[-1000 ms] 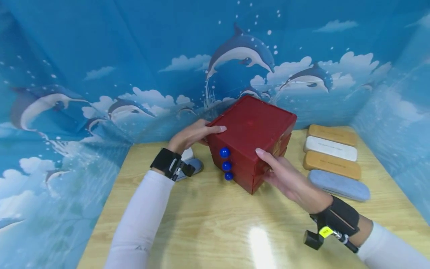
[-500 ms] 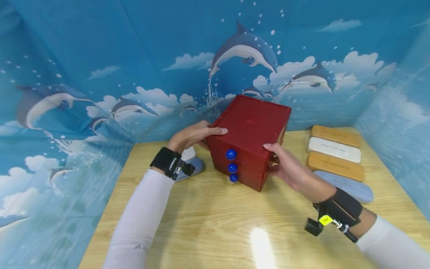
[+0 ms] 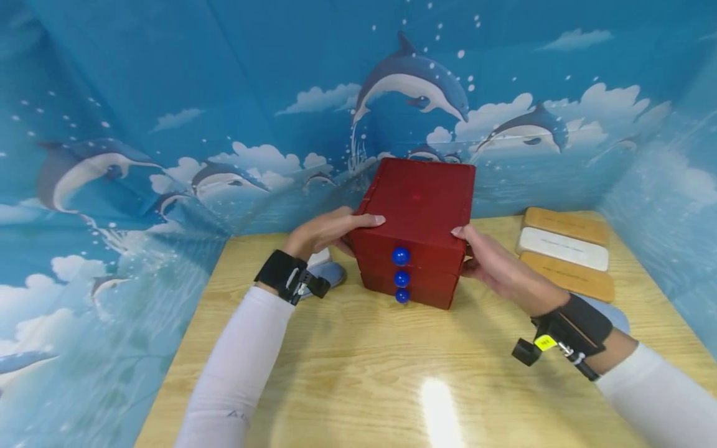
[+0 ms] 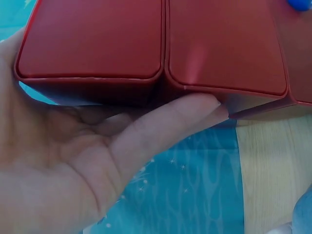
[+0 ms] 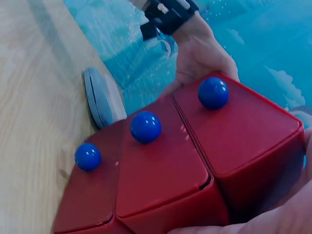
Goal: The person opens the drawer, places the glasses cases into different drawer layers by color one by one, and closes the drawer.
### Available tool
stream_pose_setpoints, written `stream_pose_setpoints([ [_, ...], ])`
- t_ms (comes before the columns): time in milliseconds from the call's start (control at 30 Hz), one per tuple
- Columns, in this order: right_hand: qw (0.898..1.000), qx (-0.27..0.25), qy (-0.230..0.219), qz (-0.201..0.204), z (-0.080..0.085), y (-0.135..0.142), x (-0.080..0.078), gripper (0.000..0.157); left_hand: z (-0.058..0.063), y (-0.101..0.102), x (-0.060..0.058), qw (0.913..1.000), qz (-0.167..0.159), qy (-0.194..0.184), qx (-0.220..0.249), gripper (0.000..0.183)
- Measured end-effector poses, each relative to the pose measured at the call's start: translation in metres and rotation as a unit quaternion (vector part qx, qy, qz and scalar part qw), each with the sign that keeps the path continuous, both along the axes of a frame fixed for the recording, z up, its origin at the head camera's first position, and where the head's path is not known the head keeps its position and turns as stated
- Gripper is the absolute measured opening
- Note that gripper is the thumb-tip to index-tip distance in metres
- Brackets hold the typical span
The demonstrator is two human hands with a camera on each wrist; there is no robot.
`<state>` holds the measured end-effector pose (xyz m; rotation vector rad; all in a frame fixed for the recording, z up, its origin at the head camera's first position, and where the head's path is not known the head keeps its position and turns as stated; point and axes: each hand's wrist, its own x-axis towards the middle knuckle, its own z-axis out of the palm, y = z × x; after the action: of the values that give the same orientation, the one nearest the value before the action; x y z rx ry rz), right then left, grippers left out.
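A red box with three stacked drawers [image 3: 416, 199] stands near the back of the wooden table, its front facing me. Each drawer front bears a round blue knob [image 5: 145, 126]. My left hand [image 3: 330, 230] grips the box's left side, thumb over the top front edge; in the left wrist view its fingers [image 4: 165, 119] lie along the drawers' side. On the opposite side, my right hand [image 3: 501, 267] holds the box with its thumb at the top right edge and its fingers lower down, partly hidden. The drawers look closed, apart from small gaps between their fronts.
To the right lie an orange case [image 3: 567, 225], a white case [image 3: 562, 248], another orange case [image 3: 567, 275] and a partly hidden blue case [image 3: 613, 314]. Behind my left wrist are a grey-blue case [image 3: 332, 274] and a white one [image 3: 320, 256]. A dolphin-print curtain [image 3: 252, 93] encloses the table.
Both hands have turned the red drawer box so that its knobbed front faces me more squarely. Its right front corner swung right and back, and my right hand moved with it.
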<state>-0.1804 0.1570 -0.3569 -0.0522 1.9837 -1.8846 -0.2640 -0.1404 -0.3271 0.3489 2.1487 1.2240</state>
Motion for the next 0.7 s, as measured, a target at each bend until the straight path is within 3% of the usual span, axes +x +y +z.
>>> stream_pose_setpoints([
  [133, 1.000, -0.001, -0.001, 0.004, 0.000, 0.007, -0.007, 0.034, -0.001, 0.001, 0.002, 0.9999, 0.009, -0.008, 0.002, 0.063],
  [333, 0.999, -0.005, 0.012, 0.033, -0.003, 0.013, -0.019, 0.031, -0.004, 0.000, 0.002, 0.9987, 0.018, -0.034, 0.032, 0.060],
  [467, 0.998, -0.010, 0.015, 0.061, -0.005, 0.016, -0.027, 0.034, -0.006, -0.001, 0.002, 0.9970, 0.028, -0.057, 0.045, 0.060],
  [700, 0.995, -0.003, 0.013, 0.100, -0.003, 0.024, -0.039, 0.051, -0.010, 0.000, 0.003, 0.9935, 0.031, -0.078, 0.077, 0.061],
])
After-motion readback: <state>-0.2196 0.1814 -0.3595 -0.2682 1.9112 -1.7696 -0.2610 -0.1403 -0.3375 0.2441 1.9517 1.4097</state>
